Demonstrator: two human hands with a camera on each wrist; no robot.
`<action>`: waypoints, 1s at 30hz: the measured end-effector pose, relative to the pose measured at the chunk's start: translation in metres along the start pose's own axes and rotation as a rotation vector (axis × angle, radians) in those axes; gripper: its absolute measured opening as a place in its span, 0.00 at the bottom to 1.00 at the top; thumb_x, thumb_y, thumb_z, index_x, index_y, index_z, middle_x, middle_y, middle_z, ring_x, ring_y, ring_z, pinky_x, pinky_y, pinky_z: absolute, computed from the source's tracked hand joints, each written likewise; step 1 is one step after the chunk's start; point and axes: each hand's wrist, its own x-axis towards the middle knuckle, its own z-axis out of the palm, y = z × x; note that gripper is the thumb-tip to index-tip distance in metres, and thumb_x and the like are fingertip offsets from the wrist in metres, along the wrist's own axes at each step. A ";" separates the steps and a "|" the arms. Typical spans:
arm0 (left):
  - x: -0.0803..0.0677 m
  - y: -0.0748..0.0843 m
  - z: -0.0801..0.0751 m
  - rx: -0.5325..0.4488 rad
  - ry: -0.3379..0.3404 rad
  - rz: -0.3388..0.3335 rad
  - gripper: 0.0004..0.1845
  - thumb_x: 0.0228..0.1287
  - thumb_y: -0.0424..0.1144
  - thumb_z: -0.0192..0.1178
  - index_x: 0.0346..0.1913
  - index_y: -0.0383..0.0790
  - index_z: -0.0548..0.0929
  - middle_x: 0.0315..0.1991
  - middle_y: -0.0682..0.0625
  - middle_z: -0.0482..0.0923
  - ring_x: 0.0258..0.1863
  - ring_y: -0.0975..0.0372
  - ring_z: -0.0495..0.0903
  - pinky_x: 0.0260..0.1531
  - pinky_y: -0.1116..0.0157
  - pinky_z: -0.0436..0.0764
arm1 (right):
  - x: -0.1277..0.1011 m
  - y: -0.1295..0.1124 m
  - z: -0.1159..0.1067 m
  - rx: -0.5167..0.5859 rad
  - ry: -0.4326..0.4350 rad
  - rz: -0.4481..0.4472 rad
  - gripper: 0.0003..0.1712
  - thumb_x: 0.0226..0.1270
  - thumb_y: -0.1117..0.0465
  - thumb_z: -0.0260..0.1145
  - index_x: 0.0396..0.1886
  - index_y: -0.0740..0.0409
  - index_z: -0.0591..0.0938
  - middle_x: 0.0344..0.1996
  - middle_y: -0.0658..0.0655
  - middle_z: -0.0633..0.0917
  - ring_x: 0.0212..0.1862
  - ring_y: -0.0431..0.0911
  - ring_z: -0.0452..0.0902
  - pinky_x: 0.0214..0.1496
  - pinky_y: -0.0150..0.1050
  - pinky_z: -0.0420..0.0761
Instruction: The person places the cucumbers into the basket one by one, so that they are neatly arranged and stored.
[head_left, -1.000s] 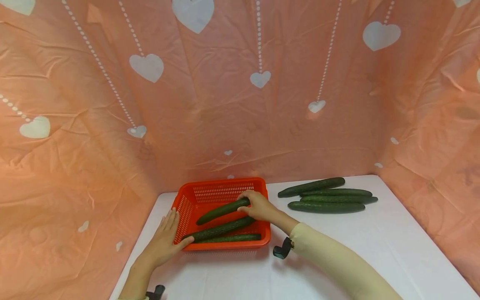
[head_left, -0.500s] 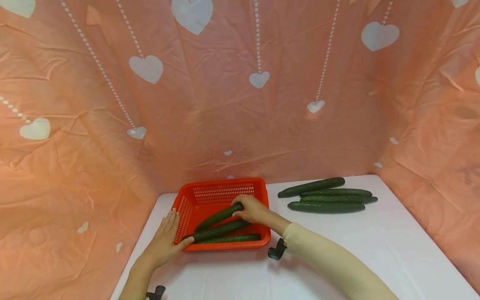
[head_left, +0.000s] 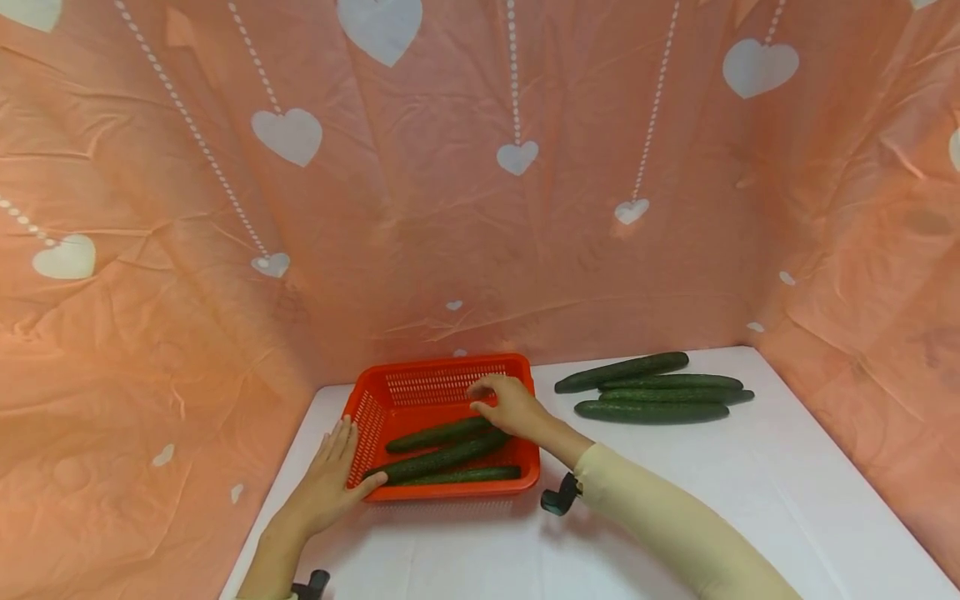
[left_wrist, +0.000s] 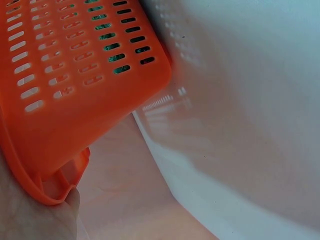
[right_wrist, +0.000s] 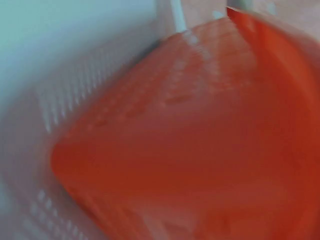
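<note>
In the head view a red slotted plastic basket (head_left: 450,493) holds three dark green cucumbers. My left hand (head_left: 330,479) lies at its front left corner, fingers straight along the left side and thumb over the front rim. The left wrist view shows that hand (left_wrist: 40,217) against the basket (left_wrist: 75,120) rim. Over the basket's right side, my right hand (head_left: 517,410) holds nothing, its fingertips a little above the rearmost cucumber (head_left: 438,434). The middle cucumber (head_left: 442,460) slants across the front cucumber (head_left: 472,475). Only the blurred basket (right_wrist: 200,145) fills most of the right wrist view.
Several more cucumbers (head_left: 652,412) lie grouped on the white table (head_left: 675,483) right of the basket. A peach cloth backdrop (head_left: 585,275) with white hearts rises behind and at both sides. Each wrist wears a small black camera (head_left: 558,496).
My right hand has lowered the rearmost cucumber into the basket, let it go and lifted slightly off it. The left hand has stayed at the basket corner.
</note>
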 end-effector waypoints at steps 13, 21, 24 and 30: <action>-0.001 0.002 -0.002 0.007 0.009 0.011 0.59 0.73 0.64 0.63 0.84 0.24 0.49 0.87 0.30 0.36 0.86 0.36 0.36 0.83 0.38 0.40 | -0.036 0.026 -0.053 -0.034 0.165 -0.006 0.15 0.72 0.64 0.75 0.56 0.63 0.89 0.52 0.59 0.90 0.55 0.58 0.86 0.63 0.60 0.84; -0.001 0.002 -0.001 0.009 0.015 0.018 0.59 0.73 0.64 0.63 0.85 0.24 0.49 0.87 0.30 0.36 0.86 0.36 0.36 0.83 0.36 0.41 | -0.062 0.048 -0.080 -0.032 0.198 0.010 0.14 0.72 0.67 0.74 0.55 0.64 0.89 0.51 0.62 0.90 0.52 0.60 0.88 0.59 0.60 0.86; 0.000 0.001 0.000 0.002 0.010 0.017 0.59 0.74 0.65 0.63 0.85 0.25 0.48 0.87 0.31 0.35 0.86 0.37 0.35 0.84 0.41 0.37 | -0.071 0.057 -0.089 -0.031 0.207 0.021 0.15 0.71 0.67 0.75 0.55 0.64 0.88 0.51 0.62 0.90 0.51 0.59 0.88 0.60 0.61 0.86; 0.001 0.000 0.001 0.013 0.004 0.005 0.59 0.74 0.65 0.62 0.85 0.26 0.47 0.87 0.32 0.35 0.86 0.38 0.34 0.84 0.40 0.39 | -0.089 0.075 -0.109 -0.040 0.222 0.041 0.16 0.70 0.67 0.76 0.55 0.65 0.88 0.51 0.63 0.91 0.53 0.60 0.88 0.61 0.62 0.84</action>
